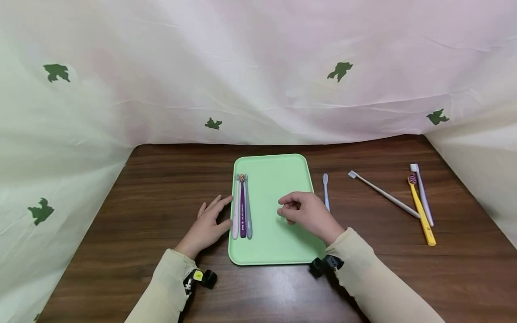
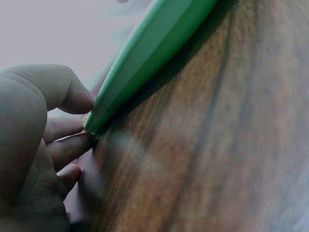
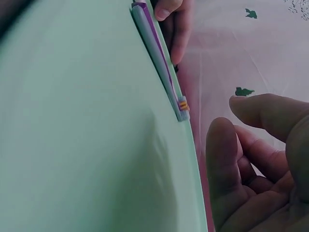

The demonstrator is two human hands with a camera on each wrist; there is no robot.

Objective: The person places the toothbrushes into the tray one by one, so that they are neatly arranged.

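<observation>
The left hand, fingers spread, touches the green tray beside three toothbrushes; the right hand hovers above the tray, fingers loosely curled, holding nothing.

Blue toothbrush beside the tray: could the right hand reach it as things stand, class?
Probably yes: the right hand appears empty, and the blue toothbrush lies close by with nothing on its visible part.

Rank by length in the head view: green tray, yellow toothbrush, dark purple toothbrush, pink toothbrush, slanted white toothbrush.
1. Green tray
2. Slanted white toothbrush
3. Yellow toothbrush
4. Dark purple toothbrush, pink toothbrush: look alike, not ranked
</observation>
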